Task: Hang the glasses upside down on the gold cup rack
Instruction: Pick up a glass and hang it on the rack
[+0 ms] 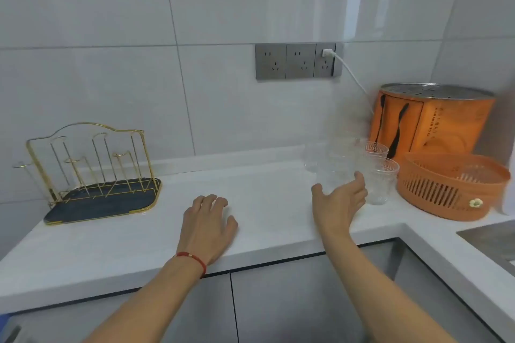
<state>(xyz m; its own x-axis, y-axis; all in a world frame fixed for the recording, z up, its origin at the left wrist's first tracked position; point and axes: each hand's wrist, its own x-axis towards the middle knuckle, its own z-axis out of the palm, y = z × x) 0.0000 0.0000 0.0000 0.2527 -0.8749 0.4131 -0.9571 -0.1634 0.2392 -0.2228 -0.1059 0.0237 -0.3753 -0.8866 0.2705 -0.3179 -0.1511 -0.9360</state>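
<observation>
Head view, downward over countertop (267,189)

Large pale grey wall tiles (111,22) rise behind a white countertop (125,239). A grey socket strip (298,61) holds one white plug (327,53). Grey cabinet doors (292,301) sit below.

The rack (92,164) is of gold wire, and its tray (106,203) is dark blue-grey with a gold edge. The glasses (379,175) are clear with an embossed pattern. The desk (139,242) is white. The basket (448,189) is orange with slits and a small pale flower. The bracelet (192,257) is red. The sockets (298,61) are grey.
</observation>
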